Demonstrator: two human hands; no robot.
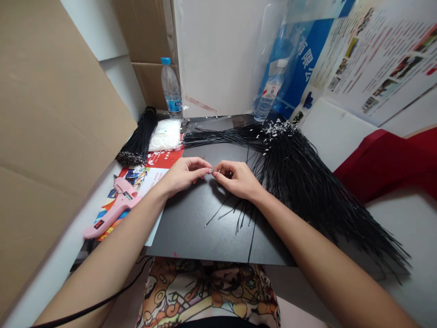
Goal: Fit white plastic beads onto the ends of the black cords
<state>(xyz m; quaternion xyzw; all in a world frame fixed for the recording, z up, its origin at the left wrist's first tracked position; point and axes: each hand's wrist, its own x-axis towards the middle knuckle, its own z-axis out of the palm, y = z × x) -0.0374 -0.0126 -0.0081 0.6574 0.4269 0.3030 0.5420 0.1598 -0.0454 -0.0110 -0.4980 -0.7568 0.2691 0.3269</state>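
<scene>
My left hand (186, 174) and my right hand (237, 178) meet fingertip to fingertip above a black mat (191, 223). My left fingers pinch a small white piece (209, 170). My right fingers are closed on several thin black cords (239, 214) that trail back under the wrist toward me. A large fan of black cords with white tips (307, 177) lies to the right of my right hand.
A pink glue gun (114, 207) lies on printed paper at the left. Behind it are a bundle of black cords (138, 141), a bag of white pieces (165, 135) and two water bottles (171, 91). Cardboard (51, 127) stands left; red cloth (392, 164) lies right.
</scene>
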